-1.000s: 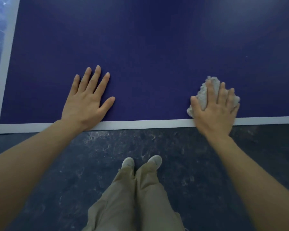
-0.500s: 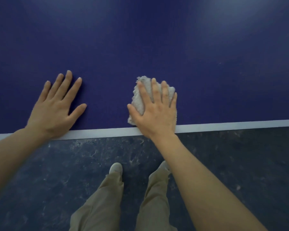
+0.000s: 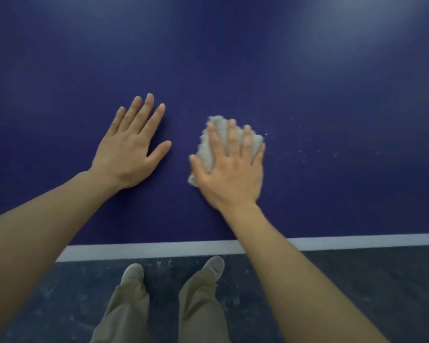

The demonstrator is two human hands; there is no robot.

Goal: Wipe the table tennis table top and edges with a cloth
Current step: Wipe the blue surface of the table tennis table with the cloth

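I see my right hand [image 3: 229, 173] pressing the pale cloth [image 3: 206, 147] flat on the blue worktop [image 3: 233, 58], fingers [image 3: 231, 134] straight and spread over it; the cloth pokes out past the fingertips and beside the thumb. My left hand [image 3: 128, 154] lies palm down just beside it, fingers straight, holding nothing. White specks [image 3: 305, 154] dot the worktop beyond the right little finger.

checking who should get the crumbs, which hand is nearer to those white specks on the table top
Right. The right hand, pressing the cloth, lies just left of the white specks; the left hand rests flat farther left, beyond the cloth.
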